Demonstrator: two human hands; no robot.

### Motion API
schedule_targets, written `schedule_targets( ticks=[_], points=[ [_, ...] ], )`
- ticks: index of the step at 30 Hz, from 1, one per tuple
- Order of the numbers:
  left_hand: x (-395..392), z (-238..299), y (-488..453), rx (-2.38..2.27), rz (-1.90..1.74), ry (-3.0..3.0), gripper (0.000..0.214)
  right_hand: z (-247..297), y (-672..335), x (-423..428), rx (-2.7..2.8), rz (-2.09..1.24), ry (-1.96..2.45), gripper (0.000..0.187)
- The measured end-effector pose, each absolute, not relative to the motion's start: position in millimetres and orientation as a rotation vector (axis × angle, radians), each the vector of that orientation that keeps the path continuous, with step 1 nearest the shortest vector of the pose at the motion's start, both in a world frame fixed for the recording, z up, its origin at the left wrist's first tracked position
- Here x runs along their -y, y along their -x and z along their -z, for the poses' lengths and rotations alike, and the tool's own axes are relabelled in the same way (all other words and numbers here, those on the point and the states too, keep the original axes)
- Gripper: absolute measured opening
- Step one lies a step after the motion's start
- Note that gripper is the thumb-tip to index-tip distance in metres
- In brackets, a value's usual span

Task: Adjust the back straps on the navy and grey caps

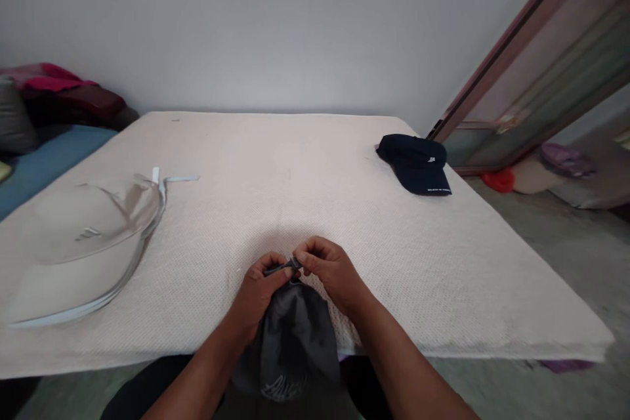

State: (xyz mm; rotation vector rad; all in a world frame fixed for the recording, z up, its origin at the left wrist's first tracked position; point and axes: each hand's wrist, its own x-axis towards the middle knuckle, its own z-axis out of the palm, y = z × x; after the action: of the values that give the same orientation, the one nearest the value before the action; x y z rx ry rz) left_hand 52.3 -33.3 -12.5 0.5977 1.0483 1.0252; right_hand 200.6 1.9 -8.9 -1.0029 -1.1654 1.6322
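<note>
A dark grey cap [300,331] with light script lettering hangs over the table's front edge, its strap end toward the table. My left hand [260,285] is closed on the cap's back strap [280,268], thumb on top. My right hand [327,266] pinches the same strap at its small buckle [294,264], fingertips close to my left thumb. The far end of the strap is partly hidden by my fingers. Part of the cap lies below the table edge, above my lap.
A white cloth covers the table [275,177]. A navy cap [416,164] lies at the right rear. On the left rests a cream visor hat [88,243] with pale straps. A wall stands behind; a blue surface [79,151] with piled fabric adjoins the left side.
</note>
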Motion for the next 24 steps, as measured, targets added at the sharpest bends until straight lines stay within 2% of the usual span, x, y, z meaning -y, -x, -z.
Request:
schedule_targets(
  ticks=[12,24],
  points=[
    [35.7,14.1,-55.4,-1.024,-1.024,-0.555,0.025,5.0,-208.9,-0.2,1.051,-1.772,0.996,0.017],
    [34.1,14.0,-54.2,-1.079,-1.058,-0.569,0.021,3.4,-202.7,0.3,1.246,-1.54,1.175,0.011]
  ],
)
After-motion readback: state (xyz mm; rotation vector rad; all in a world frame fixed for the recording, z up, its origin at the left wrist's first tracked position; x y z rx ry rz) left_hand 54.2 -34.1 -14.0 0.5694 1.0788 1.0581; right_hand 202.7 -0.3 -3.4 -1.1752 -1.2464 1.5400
